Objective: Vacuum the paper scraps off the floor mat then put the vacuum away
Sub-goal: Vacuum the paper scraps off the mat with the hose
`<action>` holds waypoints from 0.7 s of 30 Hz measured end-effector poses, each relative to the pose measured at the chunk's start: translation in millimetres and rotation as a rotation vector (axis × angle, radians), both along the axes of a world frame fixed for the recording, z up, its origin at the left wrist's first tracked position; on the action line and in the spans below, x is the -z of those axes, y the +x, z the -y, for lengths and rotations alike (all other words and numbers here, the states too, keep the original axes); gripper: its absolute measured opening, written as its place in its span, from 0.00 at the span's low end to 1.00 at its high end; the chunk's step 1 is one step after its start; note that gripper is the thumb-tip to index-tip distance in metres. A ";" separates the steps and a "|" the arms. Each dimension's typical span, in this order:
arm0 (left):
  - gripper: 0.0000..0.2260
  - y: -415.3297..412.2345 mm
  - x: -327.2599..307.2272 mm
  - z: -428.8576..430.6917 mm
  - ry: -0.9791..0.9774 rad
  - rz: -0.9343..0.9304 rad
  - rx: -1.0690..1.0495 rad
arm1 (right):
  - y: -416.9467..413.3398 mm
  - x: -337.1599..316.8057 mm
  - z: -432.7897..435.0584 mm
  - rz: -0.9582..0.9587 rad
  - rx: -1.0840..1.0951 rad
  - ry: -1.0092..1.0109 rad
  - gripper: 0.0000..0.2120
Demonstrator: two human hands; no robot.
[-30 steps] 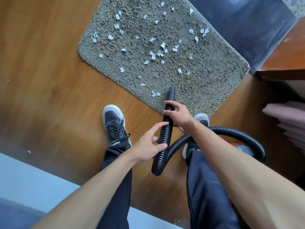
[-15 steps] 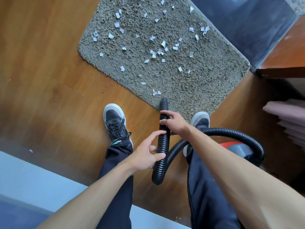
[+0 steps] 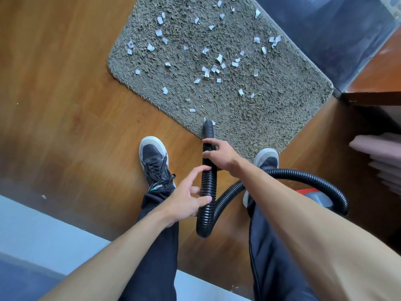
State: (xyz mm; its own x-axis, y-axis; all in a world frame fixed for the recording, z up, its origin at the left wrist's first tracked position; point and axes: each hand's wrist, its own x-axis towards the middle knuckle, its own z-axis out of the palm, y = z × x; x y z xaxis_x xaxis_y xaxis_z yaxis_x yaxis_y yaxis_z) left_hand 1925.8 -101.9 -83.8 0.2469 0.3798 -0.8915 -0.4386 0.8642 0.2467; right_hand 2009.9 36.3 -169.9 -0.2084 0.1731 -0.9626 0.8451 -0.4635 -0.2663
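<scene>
Right-hand fingers [image 3: 210, 141]: curled round the black ribbed hose [image 3: 208, 183] just behind the smooth nozzle [image 3: 208, 129], firm wrap, knuckles up. Right hand [image 3: 220, 157] sits above the hose; wrist bent slightly down, forearm running back to the lower right corner of the view.

Left-hand fingers [image 3: 196, 170]: spread wide, not closed on anything. Index tip touches the left side of the hose below the right hand. Thumb tip rests against the hose lower down. The middle fingers are loosely bent near the ribs; contact there cannot be told. Left hand [image 3: 184, 202] is palm-right, forearm coming in from the lower left.

Hose: runs upright in view from nozzle down to a tight U-bend between the legs. From there it loops right and arcs over to the vacuum body [image 3: 313, 195], red and grey, partly hidden behind the right forearm.

Nozzle: tip on the near edge of the floor mat [image 3: 277, 109], pointing away from the person, one scrap touching the tip.

Paper scraps [image 3: 207, 71]: white, scattered over the middle and far part of the grey shag mat. One lies off the mat on the wood floor [image 3: 65, 101], lower left.

Left shoe [image 3: 155, 161] on the floor beside the mat. Right shoe [image 3: 268, 158] has its toe on the mat's near edge.
</scene>
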 end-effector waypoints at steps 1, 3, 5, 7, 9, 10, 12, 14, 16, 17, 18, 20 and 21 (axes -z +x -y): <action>0.28 -0.7 -0.2 0.2 -0.002 0.002 -0.003 | -1.2 -0.6 0.1 -0.004 -0.014 0.007 0.25; 0.28 -1.2 -1.1 0.7 -0.006 0.006 -0.010 | -3.3 -2.2 0.5 -0.020 -0.056 0.023 0.25; 0.28 -1.1 -1.6 1.6 -0.009 0.006 -0.015 | -4.8 -2.9 0.5 -0.033 -0.081 0.024 0.25; 0.28 -1.2 -1.5 1.8 -0.011 0.001 -0.011 | -5.3 -2.9 -0.4 -0.032 -0.087 0.020 0.25; 0.28 -1.1 -1.2 0.5 -0.007 0.000 0.008 | -3.7 -2.9 -1.7 -0.028 -0.072 0.005 0.25; 0.28 -0.9 -0.9 -1.0 -0.004 0.002 0.020 | -1.8 -2.9 -2.5 -0.026 -0.058 0.000 0.25; 0.28 0.0 -1.1 -5.9 -0.001 0.010 0.042 | 4.1 -2.7 -4.6 -0.010 -0.024 -0.001 0.24; 0.28 1.7 -1.1 -11.8 0.000 0.029 0.059 | 11.2 -2.0 -7.3 0.020 0.012 0.003 0.24; 0.28 4.4 -0.7 -17.0 0.004 0.042 0.081 | 18.4 -2.0 -10.6 0.045 0.042 0.001 0.24; 0.28 5.7 -0.4 -19.4 0.007 0.044 0.090 | 21.3 -2.4 -12.4 0.052 0.055 -0.003 0.23; 0.28 7.1 -0.2 -21.5 0.009 0.046 0.098 | 23.9 -3.3 -14.3 0.054 0.062 -0.007 0.23; 0.28 9.1 0.3 -24.4 0.013 0.050 0.113 | 27.5 -4.2 -17.8 0.058 0.073 -0.014 0.23; 0.29 9.2 0.1 -25.4 0.013 0.052 0.117 | 27.8 -4.5 -19.0 0.060 0.078 -0.019 0.23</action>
State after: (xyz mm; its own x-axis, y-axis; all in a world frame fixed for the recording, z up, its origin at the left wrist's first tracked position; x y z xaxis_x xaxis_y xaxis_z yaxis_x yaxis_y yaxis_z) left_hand 1934.9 -76.5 -84.0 0.3362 0.3575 -0.8713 -0.3475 0.9070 0.2380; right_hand 2037.7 55.4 -165.4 -0.1373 0.1685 -0.9761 0.8201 -0.5333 -0.2074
